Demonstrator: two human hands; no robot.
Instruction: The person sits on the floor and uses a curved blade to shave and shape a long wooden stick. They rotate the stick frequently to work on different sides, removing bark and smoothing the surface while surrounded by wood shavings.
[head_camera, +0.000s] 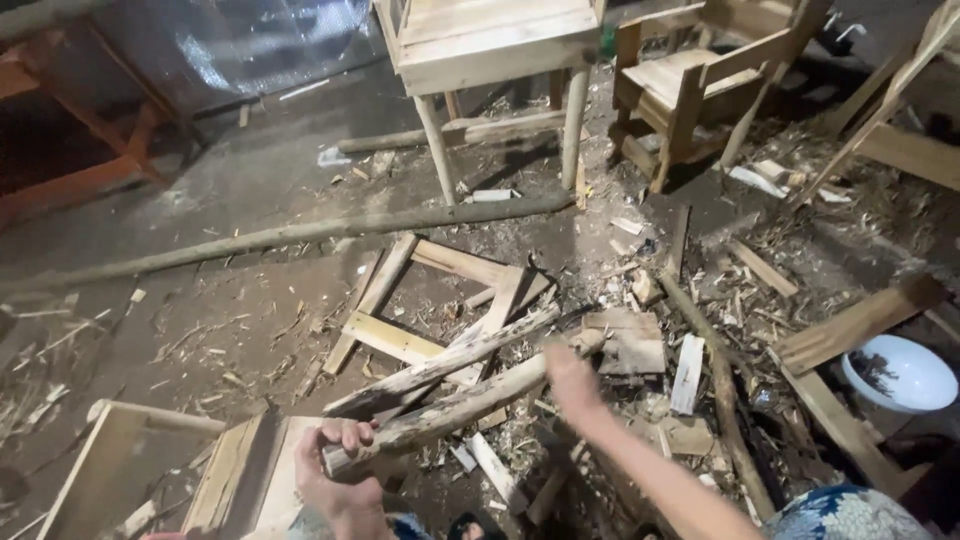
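We stretched our right arm out from the lower right, the right hand (572, 378) blurred above the far end of a rough log (460, 408); whether its fingers were closed we could not tell. Our left hand (335, 468) sat low, fingers wrapped tight round the log's near end, which slanted up to the right over a wooden bench (245, 470). One second split log (440, 364) lay just behind it. We counted one long pole (290, 236), one flat frame (430, 305), one white bowl (900, 373).
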